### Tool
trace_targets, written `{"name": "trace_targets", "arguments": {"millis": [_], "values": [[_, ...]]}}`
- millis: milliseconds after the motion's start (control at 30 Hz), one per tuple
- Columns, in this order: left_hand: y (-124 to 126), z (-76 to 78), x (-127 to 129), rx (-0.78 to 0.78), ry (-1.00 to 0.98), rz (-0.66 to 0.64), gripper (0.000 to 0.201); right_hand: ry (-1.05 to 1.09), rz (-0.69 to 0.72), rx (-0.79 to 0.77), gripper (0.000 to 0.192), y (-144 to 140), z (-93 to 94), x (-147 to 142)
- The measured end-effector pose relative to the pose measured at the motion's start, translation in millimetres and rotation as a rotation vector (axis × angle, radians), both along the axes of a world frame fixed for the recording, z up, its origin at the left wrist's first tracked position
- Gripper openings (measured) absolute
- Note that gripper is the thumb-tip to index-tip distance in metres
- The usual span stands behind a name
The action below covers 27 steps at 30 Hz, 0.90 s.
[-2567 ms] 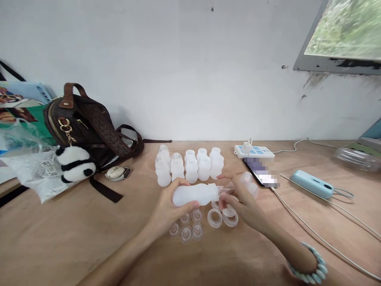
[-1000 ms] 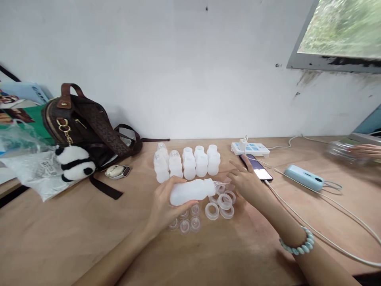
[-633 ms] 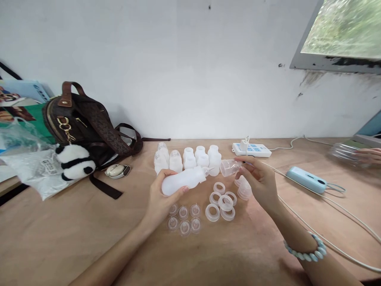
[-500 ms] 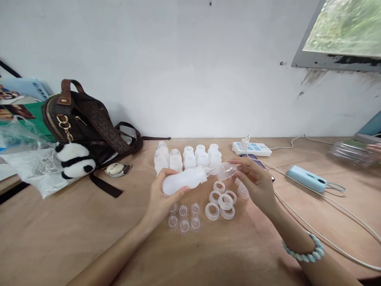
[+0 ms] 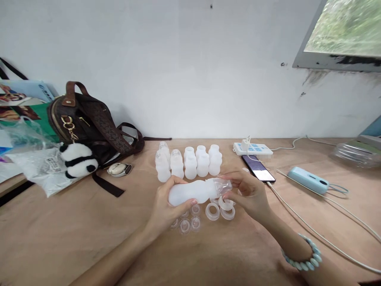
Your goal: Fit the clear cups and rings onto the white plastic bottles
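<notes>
A frosted white baby bottle (image 5: 190,192) lies nearly level in my left hand (image 5: 165,204), whose fingers wrap round its base end. My right hand (image 5: 251,195) grips a clear cap (image 5: 222,186) between thumb and fingers. The cap sits over the bottle's teat end, touching the collar. Below the bottle are several loose collar rings (image 5: 212,211), partly hidden by it and by my right hand. Clear teats (image 5: 185,226) rest on the table to their left. Behind stand open bottles (image 5: 203,162) and, to their left, bottles with clear caps (image 5: 177,165).
On the left are a brown backpack (image 5: 95,115) with a panda charm (image 5: 79,161), a plastic bag (image 5: 44,171) and a computer mouse (image 5: 119,169). To the right lie a power strip (image 5: 263,149), a phone (image 5: 258,169), a light-blue device (image 5: 308,180) and a white cable (image 5: 300,218).
The clear cap has come onto the teat end of the bottle; before, it was held apart to the right. Both hands with the bottle have moved lower and closer together, uncovering the phone.
</notes>
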<state>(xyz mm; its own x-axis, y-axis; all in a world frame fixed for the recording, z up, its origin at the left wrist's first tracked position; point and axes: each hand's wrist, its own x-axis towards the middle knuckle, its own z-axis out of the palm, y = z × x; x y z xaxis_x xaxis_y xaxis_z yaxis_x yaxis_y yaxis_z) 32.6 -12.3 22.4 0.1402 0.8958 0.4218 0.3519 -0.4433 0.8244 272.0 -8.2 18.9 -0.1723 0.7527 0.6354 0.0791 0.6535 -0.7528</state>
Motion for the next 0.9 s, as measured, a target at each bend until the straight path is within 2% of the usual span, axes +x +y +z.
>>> {"name": "trace_targets", "arguments": {"millis": [200, 433, 533, 600, 733, 800, 900], "values": [[-5.1, 0.4, 5.4, -0.039, -0.01, 0.029, 0.029, 0.032, -0.044, 0.024, 0.027, -0.5, -8.9, -5.4], [3.4, -1.6, 2.1, -0.1, -0.016, -0.046, 0.03, 0.013, -0.079, 0.075, 0.028, 1.0, -6.0, -6.0], [12.1, -1.5, -1.8, -0.087, 0.07, -0.124, 0.036, 0.027, -0.119, 0.068, 0.029, 2.3, -4.7, -6.0], [17.2, -0.8, -4.5, -0.008, 0.197, -0.151, 0.041, 0.022, -0.142, 0.079, 0.029, 2.1, -4.3, -7.0], [24.2, -0.9, -9.9, 0.153, 0.443, -0.102, 0.042, -0.082, -0.146, 0.141, 0.034, -0.9, -5.5, -12.2], [27.2, -2.5, -12.4, 0.124, 0.465, -0.066, 0.039, -0.1, -0.106, 0.124, 0.039, -2.1, -6.6, -14.5], [32.1, -6.7, -16.2, 0.001, 0.425, -0.007, 0.031, -0.082, -0.083, 0.054, 0.037, -1.4, -7.8, -14.5]]}}
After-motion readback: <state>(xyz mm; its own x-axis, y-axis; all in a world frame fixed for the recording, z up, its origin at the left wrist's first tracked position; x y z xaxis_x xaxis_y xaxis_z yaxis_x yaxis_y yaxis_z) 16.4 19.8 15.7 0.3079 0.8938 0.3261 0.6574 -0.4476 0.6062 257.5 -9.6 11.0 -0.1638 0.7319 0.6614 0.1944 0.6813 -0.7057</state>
